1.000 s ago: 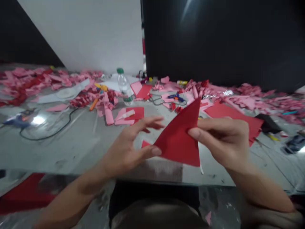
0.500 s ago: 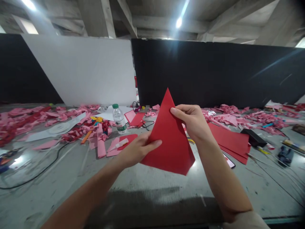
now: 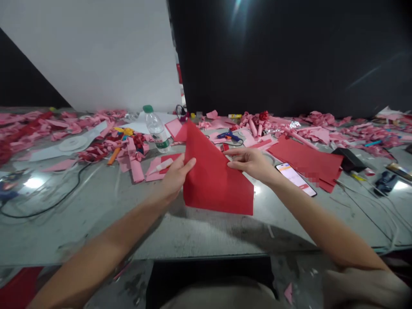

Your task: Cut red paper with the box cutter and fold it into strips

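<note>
A red sheet of paper (image 3: 215,180), with a pointed corner at its upper left and a slanted upper edge, is held up just above the table. My left hand (image 3: 177,174) pinches its left edge, thumb on the near face. My right hand (image 3: 249,162) grips the slanted edge on the right between thumb and fingers. Left of the paper lie pink and red pieces with a white glue tube (image 3: 163,165) on them. Behind it rests a blue glue gun (image 3: 229,136).
A capped water bottle (image 3: 157,131) stands at the back left. To the right are a lit phone (image 3: 296,179), stacked red sheets (image 3: 305,159) and a black box (image 3: 349,159). Pink paper scraps (image 3: 322,124) line the back. A black cable (image 3: 69,189) crosses the left side.
The view has tilted down. The red paper has come lower and turned, its point swinging left. My right hand has moved down from near the tip along the right edge.
</note>
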Action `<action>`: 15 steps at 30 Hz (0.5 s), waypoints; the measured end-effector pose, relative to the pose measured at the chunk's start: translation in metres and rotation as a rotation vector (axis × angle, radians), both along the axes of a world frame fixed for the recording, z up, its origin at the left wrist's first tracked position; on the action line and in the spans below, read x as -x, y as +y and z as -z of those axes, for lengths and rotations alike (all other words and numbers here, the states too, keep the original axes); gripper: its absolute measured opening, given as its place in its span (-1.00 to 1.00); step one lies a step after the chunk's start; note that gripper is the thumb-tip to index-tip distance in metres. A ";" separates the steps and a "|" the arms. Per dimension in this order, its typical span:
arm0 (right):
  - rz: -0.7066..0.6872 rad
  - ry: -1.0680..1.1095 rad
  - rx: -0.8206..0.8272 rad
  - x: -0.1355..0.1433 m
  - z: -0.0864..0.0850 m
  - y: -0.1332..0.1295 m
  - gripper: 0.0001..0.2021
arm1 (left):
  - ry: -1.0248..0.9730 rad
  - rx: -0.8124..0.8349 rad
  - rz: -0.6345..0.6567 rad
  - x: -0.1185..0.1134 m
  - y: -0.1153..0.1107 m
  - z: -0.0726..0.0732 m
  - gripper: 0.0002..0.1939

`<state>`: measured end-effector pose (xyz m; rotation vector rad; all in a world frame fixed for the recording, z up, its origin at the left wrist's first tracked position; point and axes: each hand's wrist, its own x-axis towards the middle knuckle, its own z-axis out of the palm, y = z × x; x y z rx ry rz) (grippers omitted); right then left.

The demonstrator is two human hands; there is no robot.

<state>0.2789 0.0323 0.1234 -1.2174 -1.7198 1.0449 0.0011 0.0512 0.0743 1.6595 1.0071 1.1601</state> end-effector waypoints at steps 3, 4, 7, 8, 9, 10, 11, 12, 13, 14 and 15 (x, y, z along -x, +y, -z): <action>0.027 -0.121 0.098 -0.009 0.054 0.000 -0.47 | 0.143 -0.018 -0.027 0.010 -0.012 0.036 -0.25; 0.031 -0.141 0.118 -0.012 0.068 -0.001 -0.48 | 0.225 -0.073 -0.023 0.014 -0.020 0.044 -0.16; 0.042 -0.170 0.122 -0.018 0.097 -0.004 -0.58 | 0.642 -0.432 -0.018 0.025 -0.049 0.055 0.03; 0.041 -0.188 0.107 -0.019 0.101 -0.005 -0.60 | 0.728 -0.523 -0.039 0.028 -0.058 0.056 0.09; 0.036 -0.218 0.085 -0.019 0.102 -0.007 -0.62 | 0.778 -0.586 -0.051 0.030 -0.066 0.055 0.11; 0.029 -0.263 0.052 -0.019 0.103 -0.009 -0.63 | 0.811 -0.627 -0.013 0.031 -0.073 0.055 0.08; 0.022 -0.328 0.003 -0.019 0.101 -0.013 -0.64 | 0.840 -0.645 0.065 0.032 -0.079 0.056 0.02; 0.022 -0.405 -0.063 -0.019 0.100 -0.018 -0.64 | 0.870 -0.640 0.173 0.031 -0.083 0.057 -0.07; 0.032 -0.482 -0.141 -0.020 0.098 -0.024 -0.65 | 0.906 -0.615 0.288 0.030 -0.087 0.058 -0.15; 0.044 -0.544 -0.224 -0.021 0.096 -0.032 -0.66 | 0.946 -0.575 0.384 0.029 -0.090 0.061 -0.18; 0.055 -0.585 -0.307 -0.023 0.094 -0.041 -0.66 | 0.990 -0.530 0.448 0.028 -0.094 0.063 -0.16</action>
